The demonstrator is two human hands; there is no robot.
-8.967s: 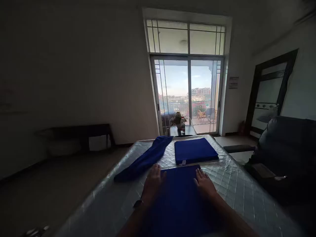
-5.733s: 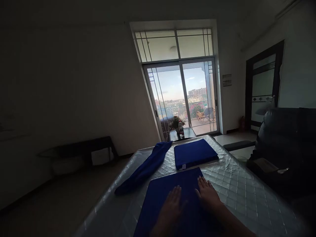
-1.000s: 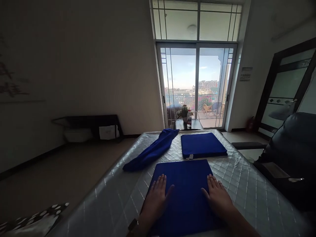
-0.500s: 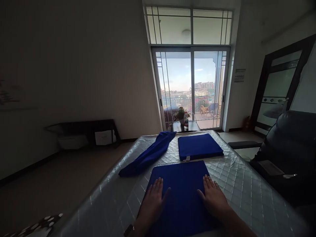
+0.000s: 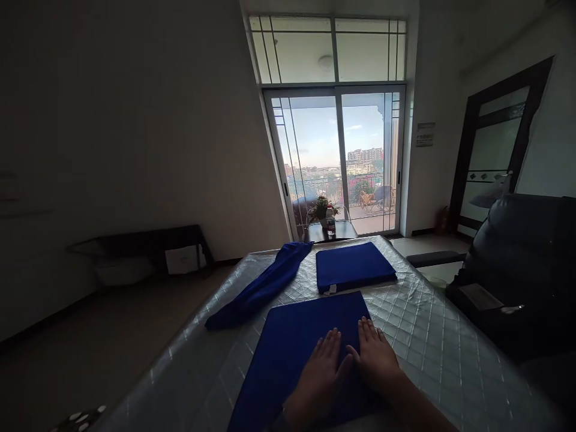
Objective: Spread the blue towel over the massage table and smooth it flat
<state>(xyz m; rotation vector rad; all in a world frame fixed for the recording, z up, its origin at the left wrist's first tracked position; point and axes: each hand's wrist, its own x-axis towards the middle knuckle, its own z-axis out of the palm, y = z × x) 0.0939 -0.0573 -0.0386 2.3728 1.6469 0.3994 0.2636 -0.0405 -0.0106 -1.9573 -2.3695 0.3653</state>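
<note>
A folded blue cloth (image 5: pixel 279 354) lies flat in front of me on a quilted silver-grey mattress (image 5: pixel 432 336). My left hand (image 5: pixel 320 369) rests on the cloth, right of its middle, fingers stretched out. On the cloth's right edge lies my right hand (image 5: pixel 375 354), palm down with fingers extended. The two thumbs are close to each other. Beyond this cloth is a second folded blue cloth (image 5: pixel 355 264) with a small white tag at its near edge. A loosely gathered blue cloth (image 5: pixel 263 288) stretches diagonally to the left.
At the mattress's far end stands a small dark table (image 5: pixel 346 231) with a potted plant (image 5: pixel 321 209) and a bottle (image 5: pixel 330 221). A black armchair (image 5: pixel 522 270) is to the right. Glass sliding doors (image 5: pixel 310 156) stand behind; a low dark rack (image 5: pixel 148 249) is at left.
My left hand has slid right across the folded cloth, close to my right hand. My right hand stays near the right edge. The view has shifted slightly.
</note>
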